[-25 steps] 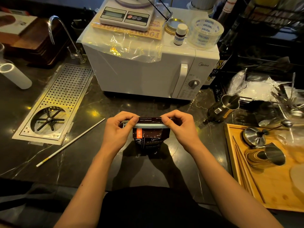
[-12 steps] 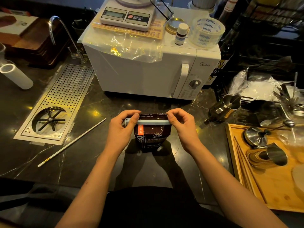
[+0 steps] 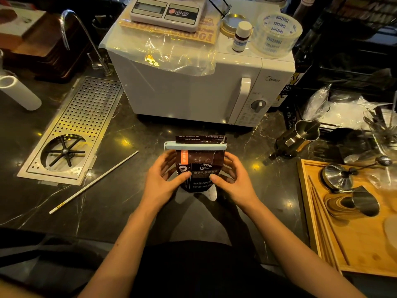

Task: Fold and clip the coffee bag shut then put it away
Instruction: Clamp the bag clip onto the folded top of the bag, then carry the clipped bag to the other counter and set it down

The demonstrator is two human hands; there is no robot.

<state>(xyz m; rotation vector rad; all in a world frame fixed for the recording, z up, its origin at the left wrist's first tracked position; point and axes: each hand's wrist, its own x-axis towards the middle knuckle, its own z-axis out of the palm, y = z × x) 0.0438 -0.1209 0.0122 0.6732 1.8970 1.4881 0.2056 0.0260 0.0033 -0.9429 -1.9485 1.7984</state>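
Observation:
A dark brown coffee bag (image 3: 200,166) stands upright on the black marble counter (image 3: 120,203) in front of the microwave. A pale blue clip bar (image 3: 194,145) runs across its folded top, with a strip of the bag sticking out above it. My left hand (image 3: 163,179) holds the bag's left side, thumb on the front. On the right side my right hand (image 3: 233,179) grips it the same way. Both hands sit below the clip and do not touch it.
A white microwave (image 3: 193,93) stands just behind the bag, with a scale, a tape roll and a small bottle on top. A perforated metal drip tray (image 3: 86,117) and a white stick (image 3: 94,181) lie left. A steel pitcher (image 3: 300,136) and a wooden tray (image 3: 361,244) of tools are at the right.
Both hands have let go of the clip at the bag's top and dropped down to grip the bag's sides. The clip stays on the folded top.

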